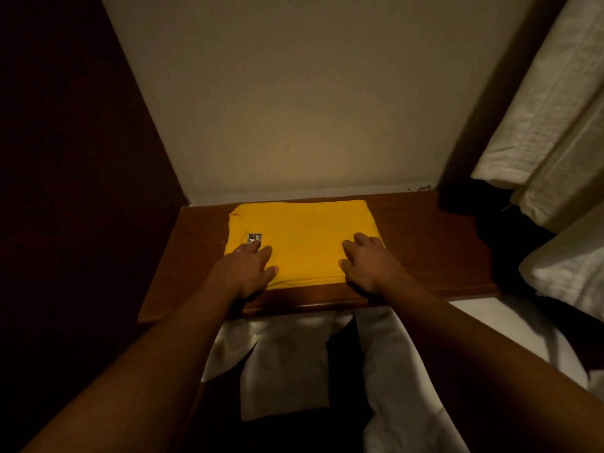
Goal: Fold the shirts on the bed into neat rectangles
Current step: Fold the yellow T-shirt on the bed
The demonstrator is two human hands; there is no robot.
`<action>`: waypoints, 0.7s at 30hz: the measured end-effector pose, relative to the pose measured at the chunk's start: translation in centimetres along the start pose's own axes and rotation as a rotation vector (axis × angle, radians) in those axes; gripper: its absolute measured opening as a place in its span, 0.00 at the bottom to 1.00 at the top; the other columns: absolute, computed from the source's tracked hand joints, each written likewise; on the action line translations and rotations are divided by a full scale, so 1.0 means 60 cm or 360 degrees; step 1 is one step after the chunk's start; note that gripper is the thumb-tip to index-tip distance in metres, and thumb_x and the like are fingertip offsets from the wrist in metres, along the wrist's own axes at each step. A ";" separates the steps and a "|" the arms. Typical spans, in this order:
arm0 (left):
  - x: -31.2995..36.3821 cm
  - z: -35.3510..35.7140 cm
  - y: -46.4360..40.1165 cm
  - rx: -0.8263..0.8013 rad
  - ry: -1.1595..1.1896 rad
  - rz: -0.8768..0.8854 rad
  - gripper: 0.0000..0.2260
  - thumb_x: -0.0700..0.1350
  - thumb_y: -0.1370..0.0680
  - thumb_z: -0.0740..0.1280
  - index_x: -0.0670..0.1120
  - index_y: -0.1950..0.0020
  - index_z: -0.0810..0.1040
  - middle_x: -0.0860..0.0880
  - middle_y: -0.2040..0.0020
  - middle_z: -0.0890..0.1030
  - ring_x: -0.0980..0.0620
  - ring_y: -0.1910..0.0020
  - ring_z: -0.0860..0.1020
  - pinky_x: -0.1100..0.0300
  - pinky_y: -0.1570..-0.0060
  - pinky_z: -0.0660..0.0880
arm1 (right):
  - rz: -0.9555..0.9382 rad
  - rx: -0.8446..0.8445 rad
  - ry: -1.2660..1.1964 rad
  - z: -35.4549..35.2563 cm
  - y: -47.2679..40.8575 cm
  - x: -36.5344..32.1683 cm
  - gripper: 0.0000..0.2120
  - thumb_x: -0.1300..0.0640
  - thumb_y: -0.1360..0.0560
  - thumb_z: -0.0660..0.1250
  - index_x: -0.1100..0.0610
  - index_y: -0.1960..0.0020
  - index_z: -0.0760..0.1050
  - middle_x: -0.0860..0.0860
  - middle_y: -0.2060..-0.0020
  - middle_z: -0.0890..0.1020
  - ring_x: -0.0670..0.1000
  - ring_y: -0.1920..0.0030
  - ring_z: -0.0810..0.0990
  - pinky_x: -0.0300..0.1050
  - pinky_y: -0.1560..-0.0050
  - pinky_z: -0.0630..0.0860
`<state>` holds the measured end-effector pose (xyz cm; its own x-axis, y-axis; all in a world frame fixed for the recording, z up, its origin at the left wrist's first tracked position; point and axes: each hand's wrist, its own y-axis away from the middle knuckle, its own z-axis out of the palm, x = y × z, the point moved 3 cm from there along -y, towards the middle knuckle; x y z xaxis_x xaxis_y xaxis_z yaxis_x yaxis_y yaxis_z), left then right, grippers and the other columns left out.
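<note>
Head view: yellow shirt folded and being set down

Head camera is showing a yellow shirt [307, 243] already folded into a neat rectangle, lying on a brown wooden shelf [425, 256] against the wall. Both hands are resting flat on its near edge, left hand [248, 266] and right hand [366, 263], fingers relaxed and spread, gripping nothing. Folding of this shirt is looking finished; no other shirts are showing. Its long axis is running left to right, small logo patch [254, 238] toward the left.

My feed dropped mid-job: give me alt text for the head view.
A folded yellow shirt lies on a dark wooden shelf by a pale wall, with the left hand and right hand resting flat on its near edge. White fabric hangs at right.
</note>
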<state>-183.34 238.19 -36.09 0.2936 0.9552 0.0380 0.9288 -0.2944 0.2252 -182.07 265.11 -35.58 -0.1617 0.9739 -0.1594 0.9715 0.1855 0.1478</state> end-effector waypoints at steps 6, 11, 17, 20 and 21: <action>0.017 -0.049 0.014 -0.0034 0.0065 -0.0008 0.29 0.63 0.18 0.60 0.49 0.22 0.62 0.41 0.21 0.62 0.38 0.26 0.67 0.43 0.34 0.71 | -0.0042 -0.0008 -0.0063 -0.056 0.019 -0.012 0.20 0.50 0.19 0.62 0.58 0.30 0.69 0.59 0.36 0.75 0.63 0.37 0.74 0.53 0.44 0.75; 0.022 -0.138 0.046 -0.0021 -0.0020 0.0018 0.29 0.61 0.19 0.64 0.46 0.23 0.67 0.42 0.31 0.76 0.40 0.33 0.75 0.48 0.38 0.75 | -0.0061 0.0109 -0.0067 -0.126 0.061 -0.034 0.22 0.51 0.18 0.61 0.54 0.25 0.68 0.60 0.34 0.78 0.62 0.35 0.76 0.54 0.40 0.77; 0.052 -0.275 0.160 -0.0049 -0.0105 0.0041 0.24 0.59 0.19 0.65 0.46 0.28 0.74 0.43 0.33 0.78 0.43 0.37 0.77 0.52 0.42 0.76 | -0.0075 0.0093 -0.0063 -0.249 0.159 -0.091 0.17 0.51 0.18 0.62 0.56 0.32 0.75 0.60 0.38 0.80 0.63 0.40 0.78 0.53 0.43 0.77; 0.062 -0.360 0.235 -0.0104 -0.0052 0.0019 0.23 0.59 0.19 0.65 0.47 0.29 0.74 0.42 0.33 0.78 0.42 0.37 0.77 0.51 0.42 0.76 | -0.0093 0.0033 -0.0028 -0.329 0.221 -0.135 0.16 0.52 0.19 0.62 0.57 0.34 0.76 0.60 0.39 0.80 0.63 0.40 0.78 0.53 0.44 0.78; 0.067 -0.392 0.261 -0.0116 -0.0041 0.0018 0.23 0.59 0.20 0.65 0.47 0.30 0.75 0.42 0.34 0.78 0.42 0.38 0.77 0.50 0.41 0.76 | -0.0100 0.0020 -0.0024 -0.360 0.243 -0.152 0.16 0.52 0.19 0.62 0.57 0.35 0.77 0.60 0.40 0.81 0.63 0.40 0.78 0.53 0.44 0.78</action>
<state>-172.91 238.12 -9.53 0.3104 0.9505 0.0157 0.9068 -0.3010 0.2952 -170.15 261.74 -10.90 -0.2202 0.9582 -0.1824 0.9615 0.2447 0.1248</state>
